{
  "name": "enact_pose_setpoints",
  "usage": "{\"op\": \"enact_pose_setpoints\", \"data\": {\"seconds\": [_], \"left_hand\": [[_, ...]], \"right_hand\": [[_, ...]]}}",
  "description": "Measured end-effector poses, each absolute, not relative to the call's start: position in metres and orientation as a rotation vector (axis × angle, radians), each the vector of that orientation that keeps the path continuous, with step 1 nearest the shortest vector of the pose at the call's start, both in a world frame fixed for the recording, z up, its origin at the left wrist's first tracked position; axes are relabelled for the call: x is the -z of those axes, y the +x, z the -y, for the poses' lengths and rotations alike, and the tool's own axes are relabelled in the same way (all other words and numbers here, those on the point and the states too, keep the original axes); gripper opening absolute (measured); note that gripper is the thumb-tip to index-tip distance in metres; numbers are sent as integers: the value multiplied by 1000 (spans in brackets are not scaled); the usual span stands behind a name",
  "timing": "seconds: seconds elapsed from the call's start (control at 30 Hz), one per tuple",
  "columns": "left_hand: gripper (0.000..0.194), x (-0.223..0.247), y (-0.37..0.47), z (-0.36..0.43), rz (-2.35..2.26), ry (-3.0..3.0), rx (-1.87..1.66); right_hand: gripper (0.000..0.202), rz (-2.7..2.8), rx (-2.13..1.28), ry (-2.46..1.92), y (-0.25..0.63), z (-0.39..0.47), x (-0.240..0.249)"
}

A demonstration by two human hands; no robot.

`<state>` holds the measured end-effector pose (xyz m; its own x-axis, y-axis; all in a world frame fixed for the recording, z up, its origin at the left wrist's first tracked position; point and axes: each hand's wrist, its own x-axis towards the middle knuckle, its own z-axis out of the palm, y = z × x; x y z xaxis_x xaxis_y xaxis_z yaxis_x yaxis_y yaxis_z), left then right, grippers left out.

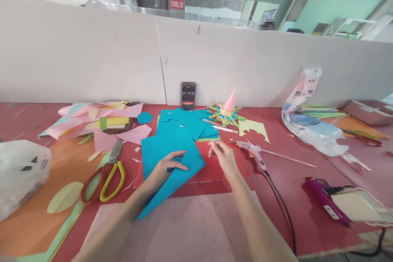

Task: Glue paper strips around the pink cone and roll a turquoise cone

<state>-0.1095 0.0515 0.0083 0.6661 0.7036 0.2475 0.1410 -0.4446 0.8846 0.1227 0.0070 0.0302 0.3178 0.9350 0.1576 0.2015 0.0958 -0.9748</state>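
My left hand (170, 166) rests on a sheet of blue paper (166, 147), its fingers stretched out and apart. The sheet's lower corner reaches past my left forearm. To its right, my right hand (222, 153) hovers by a red sheet (242, 163) with its fingers curled together; whatever they hold, if anything, is hidden. Just beyond lie a white pen (225, 129) and more blue paper pieces (196, 125). A pink paper cone (230, 101) stands on a woven yellow-green base with spokes. A pink glue gun (254, 153) lies right of my right hand.
Scissors (106, 180) with red and yellow handles lie left, beside a white plastic bag (18, 176) and pink paper scraps (107, 131). A purple power strip (327, 200) and the glue gun's black cord (284, 200) are right. A white partition (92, 57) closes the back.
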Motion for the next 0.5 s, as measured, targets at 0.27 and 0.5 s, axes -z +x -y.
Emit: {"op": "enact_pose_setpoints", "data": {"seconds": [0.27,0.5], "left_hand": [[24,-10,-114,-53,-680,1985,-765],[21,-12,-117,-54,-611,2009,-797]], "right_hand": [[30,1165,-319,-1557,144,-3,-32],[27,1399,-269,-1621,132,-1,-31]]}}
